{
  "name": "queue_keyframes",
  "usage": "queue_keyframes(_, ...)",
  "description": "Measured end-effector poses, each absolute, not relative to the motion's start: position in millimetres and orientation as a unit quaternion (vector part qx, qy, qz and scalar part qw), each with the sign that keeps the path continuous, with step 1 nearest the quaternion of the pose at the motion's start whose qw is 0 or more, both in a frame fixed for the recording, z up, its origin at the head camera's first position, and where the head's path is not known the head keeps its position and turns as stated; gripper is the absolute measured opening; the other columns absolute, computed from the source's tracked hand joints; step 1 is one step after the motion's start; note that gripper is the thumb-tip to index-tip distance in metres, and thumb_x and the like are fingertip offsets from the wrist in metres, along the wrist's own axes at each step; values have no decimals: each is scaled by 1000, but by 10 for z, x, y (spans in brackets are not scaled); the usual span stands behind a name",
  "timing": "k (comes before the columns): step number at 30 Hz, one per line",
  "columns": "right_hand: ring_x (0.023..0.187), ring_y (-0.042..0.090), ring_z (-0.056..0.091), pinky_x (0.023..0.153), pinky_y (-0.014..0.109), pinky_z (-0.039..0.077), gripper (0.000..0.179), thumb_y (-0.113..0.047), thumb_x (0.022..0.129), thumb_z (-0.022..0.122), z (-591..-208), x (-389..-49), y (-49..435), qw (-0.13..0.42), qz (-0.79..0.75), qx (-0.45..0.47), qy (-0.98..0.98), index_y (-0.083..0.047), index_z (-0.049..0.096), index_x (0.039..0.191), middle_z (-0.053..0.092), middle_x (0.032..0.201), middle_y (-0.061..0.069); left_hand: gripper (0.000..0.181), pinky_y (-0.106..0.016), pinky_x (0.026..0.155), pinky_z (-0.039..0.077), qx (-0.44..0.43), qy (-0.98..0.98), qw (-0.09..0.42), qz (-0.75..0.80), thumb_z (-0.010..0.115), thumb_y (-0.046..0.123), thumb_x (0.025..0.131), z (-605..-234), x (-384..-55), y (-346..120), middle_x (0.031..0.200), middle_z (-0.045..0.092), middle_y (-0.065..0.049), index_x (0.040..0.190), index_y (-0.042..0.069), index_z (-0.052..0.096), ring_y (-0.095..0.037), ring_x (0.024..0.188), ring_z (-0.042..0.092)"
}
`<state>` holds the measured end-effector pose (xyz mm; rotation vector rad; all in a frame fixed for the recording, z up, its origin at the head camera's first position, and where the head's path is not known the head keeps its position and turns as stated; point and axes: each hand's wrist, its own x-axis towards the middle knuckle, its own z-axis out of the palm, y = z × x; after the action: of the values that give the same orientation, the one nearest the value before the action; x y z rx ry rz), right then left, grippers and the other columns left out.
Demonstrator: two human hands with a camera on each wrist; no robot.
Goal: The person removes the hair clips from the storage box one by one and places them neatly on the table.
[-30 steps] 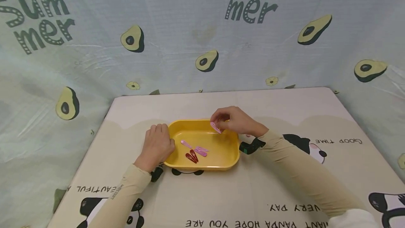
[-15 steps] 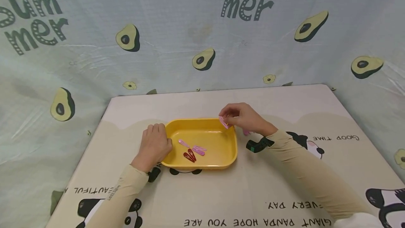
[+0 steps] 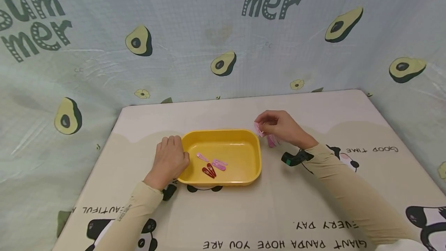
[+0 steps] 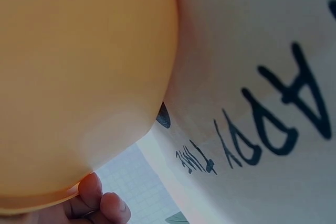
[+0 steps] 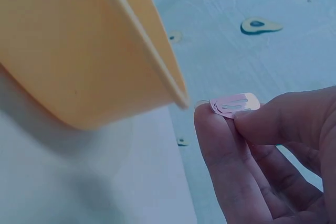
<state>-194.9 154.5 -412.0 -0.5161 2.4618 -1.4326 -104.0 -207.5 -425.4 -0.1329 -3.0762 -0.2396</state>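
Observation:
My left hand [image 3: 168, 160] grips the left rim of a yellow tray [image 3: 240, 165]; in the left wrist view its curled fingers [image 4: 90, 190] show at the tray's edge. Inside the tray lie dark red hair clips [image 3: 209, 171] and several pink hair clips [image 3: 219, 164]. Just beyond the tray's far right corner, my right hand [image 3: 283, 127] pinches a pink hair clip [image 5: 233, 104] between thumb and fingertips, above the table. Below that hand, more pink hair clips [image 3: 272, 141] lie on the table beside the tray, partly hidden by it.
The table cover [image 3: 244, 216] carries panda drawings and upside-down lettering. Behind the table hangs a pale cloth [image 3: 184, 49] printed with avocados. A dark strap device [image 3: 296, 158] sits at the right wrist.
My right hand has moved right with the pink hair clip, from over the tray to past its right rim, revealing pink clips on the table. The left hand keeps its grip.

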Motion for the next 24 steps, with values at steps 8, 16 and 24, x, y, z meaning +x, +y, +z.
queue_keyframes(8, 105, 23, 70, 94, 31, 58, 22, -20, 98, 66, -4180, -1968, 1741, 100, -469, -155, 864, -13, 70, 119, 73, 116, 8, 19, -36, 74, 25, -42, -996, 30, -79, 51, 15, 92, -4246, -1026, -2068, 83, 44, -13, 98, -3, 49, -30, 82, 37)
queue_keyframes(16, 102, 21, 69, 85, 25, 59, 23, -20, 99, 65, -4273, -1954, 1908, 100, -482, -132, 860, -12, 70, 120, 73, 115, 11, 19, -36, 74, 25, -43, -995, 35, -78, 52, 14, 92, -4240, -1015, -2071, 83, 44, -12, 98, -3, 50, -29, 81, 37)
queue_keyframes(24, 92, 11, 71, 84, 21, 60, 25, -18, 101, 65, -4415, -1917, 2067, 98, -489, -109, 860, -7, 68, 123, 71, 120, 16, 19, -37, 74, 25, -42, -996, 32, -77, 52, 15, 92, -4237, -1032, -2056, 84, 44, -13, 99, -3, 49, -30, 82, 37)
